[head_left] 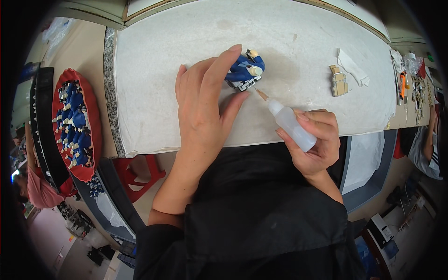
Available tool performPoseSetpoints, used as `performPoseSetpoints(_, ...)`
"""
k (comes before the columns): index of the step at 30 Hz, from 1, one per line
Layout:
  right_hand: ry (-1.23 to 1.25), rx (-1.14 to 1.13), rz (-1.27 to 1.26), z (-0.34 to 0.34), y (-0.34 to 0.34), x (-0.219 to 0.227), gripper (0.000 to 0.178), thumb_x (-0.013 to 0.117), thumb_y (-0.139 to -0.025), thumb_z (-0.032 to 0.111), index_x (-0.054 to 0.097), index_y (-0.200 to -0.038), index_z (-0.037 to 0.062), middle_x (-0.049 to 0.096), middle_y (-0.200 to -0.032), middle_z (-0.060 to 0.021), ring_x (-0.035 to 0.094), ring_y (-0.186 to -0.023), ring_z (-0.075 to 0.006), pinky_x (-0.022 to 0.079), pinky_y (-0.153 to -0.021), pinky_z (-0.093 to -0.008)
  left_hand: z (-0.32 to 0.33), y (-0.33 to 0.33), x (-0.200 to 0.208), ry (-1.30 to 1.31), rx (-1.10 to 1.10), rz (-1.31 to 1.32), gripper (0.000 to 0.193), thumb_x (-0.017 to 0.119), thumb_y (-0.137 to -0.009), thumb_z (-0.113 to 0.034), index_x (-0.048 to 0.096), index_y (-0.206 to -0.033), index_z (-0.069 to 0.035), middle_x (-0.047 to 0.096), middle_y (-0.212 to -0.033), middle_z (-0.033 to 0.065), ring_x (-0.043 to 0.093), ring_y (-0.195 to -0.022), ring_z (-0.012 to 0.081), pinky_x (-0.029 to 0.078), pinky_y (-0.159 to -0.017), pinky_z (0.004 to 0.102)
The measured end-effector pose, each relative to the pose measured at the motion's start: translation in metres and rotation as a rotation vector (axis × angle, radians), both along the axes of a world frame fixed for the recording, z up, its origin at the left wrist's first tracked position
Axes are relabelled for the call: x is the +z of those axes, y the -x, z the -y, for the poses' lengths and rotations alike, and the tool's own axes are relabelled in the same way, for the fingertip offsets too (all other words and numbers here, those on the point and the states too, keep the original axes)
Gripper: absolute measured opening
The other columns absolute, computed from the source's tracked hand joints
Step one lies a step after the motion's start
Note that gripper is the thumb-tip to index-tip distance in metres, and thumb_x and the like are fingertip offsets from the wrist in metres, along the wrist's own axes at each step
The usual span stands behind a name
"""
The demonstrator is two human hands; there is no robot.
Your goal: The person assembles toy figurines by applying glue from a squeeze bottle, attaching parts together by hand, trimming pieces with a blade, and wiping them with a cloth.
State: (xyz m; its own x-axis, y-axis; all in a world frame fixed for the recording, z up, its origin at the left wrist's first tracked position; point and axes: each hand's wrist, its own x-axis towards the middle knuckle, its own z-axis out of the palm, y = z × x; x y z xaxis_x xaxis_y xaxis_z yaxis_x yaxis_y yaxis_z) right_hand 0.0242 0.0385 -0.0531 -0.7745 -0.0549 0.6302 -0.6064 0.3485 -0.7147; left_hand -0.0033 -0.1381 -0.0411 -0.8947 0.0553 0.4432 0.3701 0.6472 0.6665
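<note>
White strip (352, 66), perhaps paper, right of bottle (295, 126)

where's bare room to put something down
Free: the white sheet between the left hand and the speckled edge, and its stretch between the blue figurine and the beige piece. Crowded: around the figurine, with the left hand and bottle close in, and the red tray of figures.
</note>
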Motion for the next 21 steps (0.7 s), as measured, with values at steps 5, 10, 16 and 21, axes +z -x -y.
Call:
performPoseSetpoints(5,-0.003,-0.009,0.000,0.0000,0.0001,0.0004,0.044,0.080,-0.053,-0.001,0.058,-0.091,0.0012,0.059,-0.082,-0.0125,0.059,-0.065,-0.0178,0.048,-0.051,-0.0234,-0.0006,-0.0007,0.0001,0.002,0.004,0.004,0.063,0.069,-0.064,-0.003,0.047,-0.122,-0.015,0.054,-0.102,0.0050,0.052,-0.092,0.0214,0.030,-0.094,0.0514)
performPoseSetpoints(10,-0.044,0.055,0.064,-0.0026,-0.0045,0.0023,0.041,0.075,-0.062,-0.005,0.054,-0.098,0.0008,0.054,-0.091,-0.0124,0.057,-0.077,-0.0182,0.046,-0.063,-0.0249,-0.0012,-0.0002,0.0009,0.006,0.008,-0.003,0.063,0.070,-0.064,-0.004,0.047,-0.122,-0.015,0.054,-0.102,0.0050,0.052,-0.092,0.0214,0.029,-0.094,0.0521)
performPoseSetpoints(16,-0.009,-0.023,-0.017,-0.0013,0.0012,-0.0017,0.044,0.080,-0.054,-0.001,0.058,-0.092,0.0011,0.059,-0.081,-0.0124,0.059,-0.063,-0.0177,0.047,-0.050,-0.0229,-0.0015,-0.0010,0.0007,0.012,0.019,0.016,0.063,0.070,-0.064,-0.004,0.047,-0.122,-0.014,0.054,-0.101,0.0051,0.052,-0.092,0.0212,0.029,-0.094,0.0522)
performPoseSetpoints(21,-0.002,-0.018,-0.014,-0.0015,0.0007,-0.0021,0.044,0.080,-0.054,-0.001,0.058,-0.092,0.0010,0.058,-0.082,-0.0126,0.058,-0.063,-0.0170,0.046,-0.051,-0.0225,-0.0005,-0.0007,-0.0005,0.008,0.013,0.006,0.063,0.070,-0.064,-0.004,0.047,-0.121,-0.014,0.054,-0.100,0.0049,0.052,-0.091,0.0211,0.029,-0.094,0.0522)
